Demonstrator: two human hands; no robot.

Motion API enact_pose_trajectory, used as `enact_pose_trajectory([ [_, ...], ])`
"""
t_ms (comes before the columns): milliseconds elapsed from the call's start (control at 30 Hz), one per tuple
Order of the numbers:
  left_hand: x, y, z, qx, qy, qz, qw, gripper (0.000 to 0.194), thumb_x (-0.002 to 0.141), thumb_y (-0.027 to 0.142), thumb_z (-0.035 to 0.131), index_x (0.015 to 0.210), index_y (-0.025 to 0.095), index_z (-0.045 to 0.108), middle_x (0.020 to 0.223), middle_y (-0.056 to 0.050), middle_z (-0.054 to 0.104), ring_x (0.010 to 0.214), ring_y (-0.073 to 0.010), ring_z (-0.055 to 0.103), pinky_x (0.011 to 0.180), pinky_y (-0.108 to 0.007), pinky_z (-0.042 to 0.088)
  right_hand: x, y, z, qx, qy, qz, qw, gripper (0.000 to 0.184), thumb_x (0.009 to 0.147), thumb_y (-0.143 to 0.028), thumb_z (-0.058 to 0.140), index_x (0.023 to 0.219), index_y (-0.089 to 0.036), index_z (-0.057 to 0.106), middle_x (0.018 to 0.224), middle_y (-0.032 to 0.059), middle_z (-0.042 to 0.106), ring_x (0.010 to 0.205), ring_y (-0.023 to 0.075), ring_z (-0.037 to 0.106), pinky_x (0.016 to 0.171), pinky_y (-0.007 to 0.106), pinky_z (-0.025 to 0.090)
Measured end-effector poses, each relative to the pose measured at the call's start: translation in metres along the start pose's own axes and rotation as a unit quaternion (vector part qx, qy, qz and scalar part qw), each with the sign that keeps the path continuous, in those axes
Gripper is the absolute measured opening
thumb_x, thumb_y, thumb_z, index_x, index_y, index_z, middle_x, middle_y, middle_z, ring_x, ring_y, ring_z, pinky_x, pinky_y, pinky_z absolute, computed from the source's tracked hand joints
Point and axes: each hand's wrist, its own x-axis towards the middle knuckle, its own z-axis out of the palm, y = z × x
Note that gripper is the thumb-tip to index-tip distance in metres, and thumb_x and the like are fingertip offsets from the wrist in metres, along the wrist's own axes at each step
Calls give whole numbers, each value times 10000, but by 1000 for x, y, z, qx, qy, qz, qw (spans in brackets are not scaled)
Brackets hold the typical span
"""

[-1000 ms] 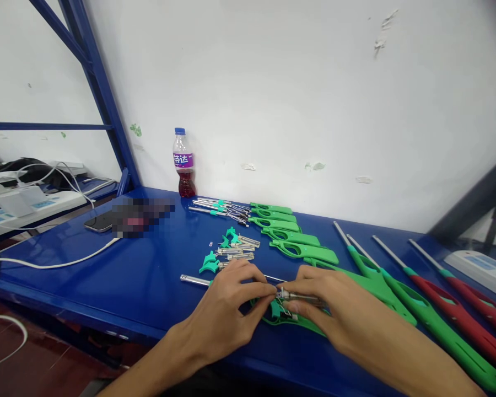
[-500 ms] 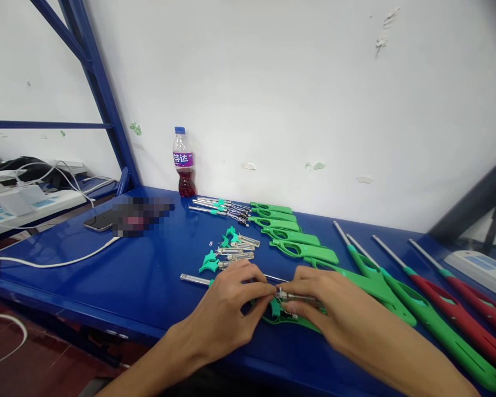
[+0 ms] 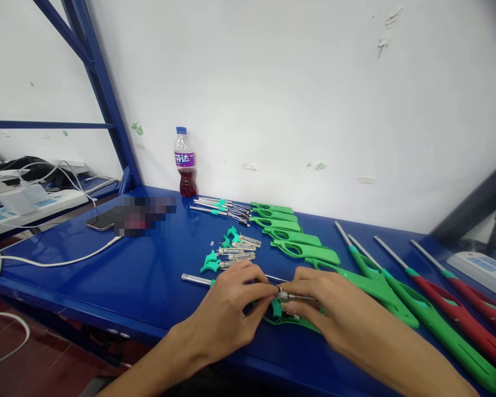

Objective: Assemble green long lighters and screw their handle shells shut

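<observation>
Between the thumb and fingers of my right hand (image 3: 330, 300) lies a clear lighter fuel tank (image 3: 300, 297) with a white valve end pointing left. My left hand (image 3: 235, 303) is pinched closed at that valve end; whatever sits between its fingertips is too small to make out. Beneath both hands is an open green lighter shell (image 3: 291, 321), with a teal trigger (image 3: 276, 309) in it, partly covered by the fingers. A metal lighter tube (image 3: 195, 279) sticks out to the left from behind my left hand.
Beyond my hands lie several fuel tanks (image 3: 242, 256), teal triggers (image 3: 210, 261), wired metal tubes (image 3: 209, 210) and green shell halves (image 3: 306, 252). Long lighters, green and red (image 3: 442, 303), lie at right. A drink bottle (image 3: 186, 171) stands by the wall; a phone (image 3: 101, 219) and cable are left.
The view has shifted very slightly. Both hands keep nearly the same pose at the fuel tank's valve end.
</observation>
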Motion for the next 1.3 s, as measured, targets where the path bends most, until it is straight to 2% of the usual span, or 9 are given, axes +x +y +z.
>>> enact_pose_trajectory([
  [100,1,2,-1,-5,0,-9,1000,180,1026,104,631,1039,179,794,928,-59,750,849,-207,659,780,-354,522,-3,3,-2,12,-2,11,1000,235,1098,-283,545,993,-303,754,948,-6,704,858,200,675,771,330,439],
  [167,1,1,-5,2,-12,-27,1000,193,1015,118,652,1134,188,786,999,-63,762,922,-225,677,841,-377,544,-5,7,-4,20,9,28,999,219,1097,-340,552,1062,-321,767,1044,3,743,961,226,699,854,352,465],
  [233,2,-1,-12,24,-32,-50,998,258,1007,125,656,1232,191,762,1089,-76,764,1012,-246,688,930,-415,552,-9,13,-5,26,25,56,998,207,1077,-404,591,1182,-350,761,1180,4,766,1098,258,703,941,377,476],
  [300,1,-6,-23,49,-61,-77,994,267,1012,135,646,1247,200,756,1142,-82,759,1072,-260,690,982,-435,549,-11,17,-7,28,33,90,995,254,1047,-445,636,1270,-379,739,1221,-4,779,1132,271,707,949,385,487],
  [467,-3,-16,-51,78,-164,-130,975,228,1011,156,680,1195,256,772,1190,-52,741,1139,-253,691,1004,-396,549,-11,16,-10,24,12,128,991,158,1032,-433,635,1059,-342,761,944,-19,797,845,238,729,761,348,487],
  [567,-1,-17,-59,77,-190,-148,968,225,1010,186,715,1207,279,773,1201,-31,739,1154,-239,693,1042,-377,527,-9,14,-9,30,13,124,992,159,1025,-409,637,995,-322,767,971,-12,799,867,231,727,763,330,477],
  [800,4,-16,-55,23,-246,-184,951,205,1032,190,704,1178,300,797,1189,-13,708,1115,-211,678,1000,-326,498,-9,17,-8,30,0,151,988,123,997,-374,665,975,-328,777,999,-20,796,907,219,716,771,308,462],
  [1067,7,-22,-51,-15,-246,-157,956,231,1010,86,701,1094,257,832,1053,-6,700,973,-164,679,864,-255,492,-7,16,-11,40,-18,157,987,133,1004,-381,663,947,-323,768,942,-34,803,848,208,715,719,299,440],
  [1300,7,-25,-52,-46,-233,-140,961,165,997,99,730,1021,220,839,1023,-2,716,912,-143,681,831,-243,498,-9,14,-9,40,-16,154,987,148,987,-381,680,945,-308,801,975,-12,823,880,223,728,720,300,443],
])
